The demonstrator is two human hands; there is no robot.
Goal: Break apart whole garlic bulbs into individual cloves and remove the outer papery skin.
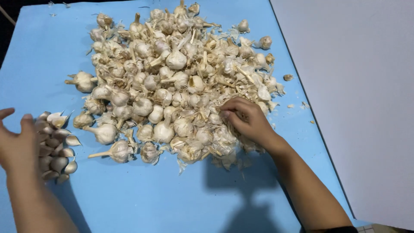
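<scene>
Work surface: blue sheet, matte, spread flat, filling most of the view from the near edge to the far edge.
Right side: pale grey-white floor or board, plain, meeting the blue sheet along a straight diagonal edge.
Far left corner: dark strip, detail not resolvable.
Near right corner: small patch of tiled floor, barely in view.
Light: from above and far side, casting a soft shadow toward the near edge.
</scene>
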